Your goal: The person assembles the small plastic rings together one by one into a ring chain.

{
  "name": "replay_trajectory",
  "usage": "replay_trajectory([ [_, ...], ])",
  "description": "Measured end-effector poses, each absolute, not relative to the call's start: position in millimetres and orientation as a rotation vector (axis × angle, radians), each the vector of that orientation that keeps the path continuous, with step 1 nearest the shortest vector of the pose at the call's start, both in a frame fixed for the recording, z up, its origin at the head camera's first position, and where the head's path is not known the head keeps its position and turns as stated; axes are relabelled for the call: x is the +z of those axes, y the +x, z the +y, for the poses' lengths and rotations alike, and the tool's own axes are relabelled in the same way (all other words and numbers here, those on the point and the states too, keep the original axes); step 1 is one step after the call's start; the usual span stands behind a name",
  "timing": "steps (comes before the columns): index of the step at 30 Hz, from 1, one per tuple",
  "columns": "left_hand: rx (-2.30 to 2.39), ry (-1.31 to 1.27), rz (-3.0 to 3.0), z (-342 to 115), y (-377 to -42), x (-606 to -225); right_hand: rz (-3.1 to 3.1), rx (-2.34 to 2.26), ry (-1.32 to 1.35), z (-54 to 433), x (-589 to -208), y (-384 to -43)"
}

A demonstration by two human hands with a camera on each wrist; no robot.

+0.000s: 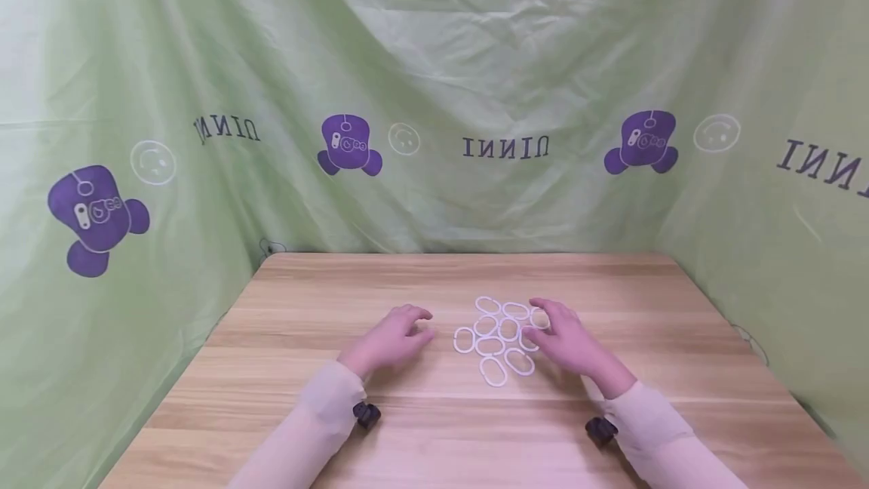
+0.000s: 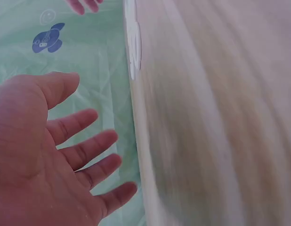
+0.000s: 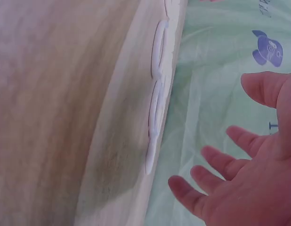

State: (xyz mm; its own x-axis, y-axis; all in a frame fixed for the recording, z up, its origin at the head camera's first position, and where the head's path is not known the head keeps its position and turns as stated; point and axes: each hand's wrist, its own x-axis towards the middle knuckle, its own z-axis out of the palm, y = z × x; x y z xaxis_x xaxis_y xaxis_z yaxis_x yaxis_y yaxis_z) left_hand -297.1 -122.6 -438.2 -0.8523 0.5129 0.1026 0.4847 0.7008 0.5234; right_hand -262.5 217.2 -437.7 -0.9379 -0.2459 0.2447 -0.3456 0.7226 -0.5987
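Observation:
Several white oval rings (image 1: 455, 341), some with a small gap in the loop, lie flat in a loose cluster on the table. My left hand (image 1: 390, 339) is held a short way left of the cluster, holding nothing. In the left wrist view its fingers (image 2: 96, 141) are spread and relaxed. Over the cluster's right side, my right hand (image 1: 570, 342) partly covers a few rings. Its fingers (image 3: 221, 162) are spread too, with nothing between them in the right wrist view. There the rings (image 3: 155, 52) appear edge-on, apart from the hand.
The wood-grain table (image 1: 339, 436) ends at a straight far edge. Green printed cloth (image 1: 434, 210) hangs behind it and on both sides. A small black device sits at each wrist, the left one (image 1: 367, 415) and the right one (image 1: 600, 431).

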Motion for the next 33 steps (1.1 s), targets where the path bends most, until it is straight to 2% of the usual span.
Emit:
replay_trajectory([
  [5,0.993,0.796,2.747,-114,-309,-441,-2.792,1.233,0.407,224,-438,-274],
  [10,1.004,0.779,2.697,-103,-319,-447,-2.794,1.51,0.225,236,-443,-294],
  [14,1.001,0.751,2.695,-95,-325,-451,-2.805,1.568,0.131,241,-446,-310],
  [24,0.973,0.76,2.684,-73,-340,-455,-2.949,1.298,0.08,240,-452,-336],
  [33,0.808,0.744,2.757,-57,-340,-454,-3.056,1.041,0.121,236,-448,-339],
])
